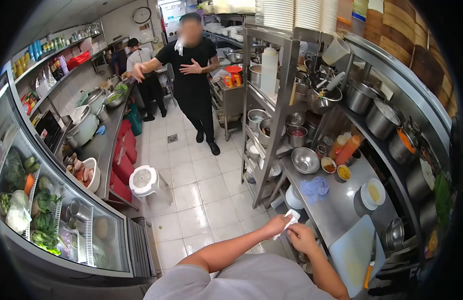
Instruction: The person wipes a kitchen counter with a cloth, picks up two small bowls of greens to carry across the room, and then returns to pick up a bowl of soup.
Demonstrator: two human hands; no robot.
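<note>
A small white cloth or paper (290, 220) is between my two hands, in front of the steel counter (336, 205). My left hand (276, 226) is closed on its left side. My right hand (301, 237) pinches its lower right part, close beside my left hand. What the white piece is exactly cannot be made out. On the counter beyond my hands lies a blue cloth (315, 188). To the right of my right hand rests a pale cutting board (352, 250), with an orange-handled knife (369, 275) on its right side.
A person in black (194, 75) faces me in the aisle, arms raised; another person (140, 65) stands behind at the left counter. A white stool (144, 181) stands on the floor. The steel shelf (286, 75) rises ahead, and a glass-door fridge (56, 210) is at left.
</note>
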